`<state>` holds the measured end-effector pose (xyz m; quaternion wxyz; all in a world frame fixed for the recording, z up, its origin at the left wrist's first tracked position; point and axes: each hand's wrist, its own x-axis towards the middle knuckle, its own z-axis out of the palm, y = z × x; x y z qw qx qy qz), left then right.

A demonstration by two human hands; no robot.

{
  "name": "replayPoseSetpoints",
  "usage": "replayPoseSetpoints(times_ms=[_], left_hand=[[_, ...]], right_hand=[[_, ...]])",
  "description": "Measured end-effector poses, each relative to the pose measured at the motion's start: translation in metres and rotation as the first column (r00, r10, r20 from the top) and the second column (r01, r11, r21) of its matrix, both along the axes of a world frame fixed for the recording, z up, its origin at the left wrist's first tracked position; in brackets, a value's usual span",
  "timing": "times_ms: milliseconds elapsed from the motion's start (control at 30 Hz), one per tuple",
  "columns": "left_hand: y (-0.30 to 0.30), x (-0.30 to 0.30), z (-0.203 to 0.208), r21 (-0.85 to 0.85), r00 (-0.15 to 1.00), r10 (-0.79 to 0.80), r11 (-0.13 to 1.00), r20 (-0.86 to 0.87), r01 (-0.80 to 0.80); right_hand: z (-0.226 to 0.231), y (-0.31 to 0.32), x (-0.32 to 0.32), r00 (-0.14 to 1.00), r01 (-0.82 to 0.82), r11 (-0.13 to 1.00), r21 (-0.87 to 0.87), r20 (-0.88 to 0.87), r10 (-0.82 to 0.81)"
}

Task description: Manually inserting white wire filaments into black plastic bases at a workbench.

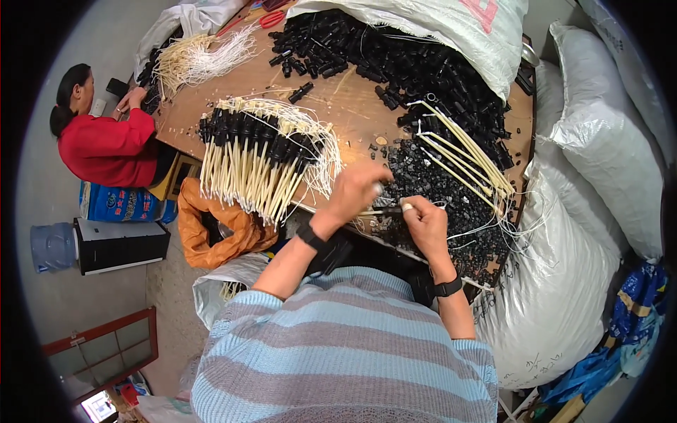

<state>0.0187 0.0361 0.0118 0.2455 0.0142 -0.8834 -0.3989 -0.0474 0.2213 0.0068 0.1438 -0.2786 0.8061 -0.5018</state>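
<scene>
My right hand (427, 224) pinches a small black plastic sleeve (388, 211) at the table's near edge. A cream tube (367, 213) sticks out of the sleeve's left end, and a thin white wire shows by the right fingers. Just left of and above it, my left hand (356, 187) is curled, thumb close to the forefinger; what it holds, if anything, is too small to make out. Beyond both hands lies a heap of small black parts (416, 173). Several loose cream tubes with white wires (462, 144) rest across that heap at the right.
A bundle of cream tubes with black sleeves (250, 151) lies at the left. Long black fittings (444, 77) spill from a white sack (451, 32). Red scissors (271, 19) lie far back. A person in red (106, 148) works at far left. Full white sacks (557, 282) crowd the right side.
</scene>
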Motion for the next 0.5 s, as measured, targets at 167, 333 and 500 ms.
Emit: replayPoseSetpoints(times_ms=[167,333,500], left_hand=[[-0.05,-0.048,-0.016,-0.197,0.986,0.125,0.975,0.113,-0.101],[-0.048,-0.054,-0.026,0.085,0.959,0.071,0.992,0.275,-0.098],[0.026,-0.029,0.008,0.217,0.981,-0.185,0.957,-0.054,0.192]], right_hand=[[0.007,0.005,-0.008,0.98,0.076,0.997,-0.012,0.187,-0.072],[0.002,0.01,-0.013,0.956,0.167,0.986,-0.024,0.25,-0.156],[-0.011,0.003,-0.017,0.899,0.236,0.97,-0.06,0.391,-0.195]])
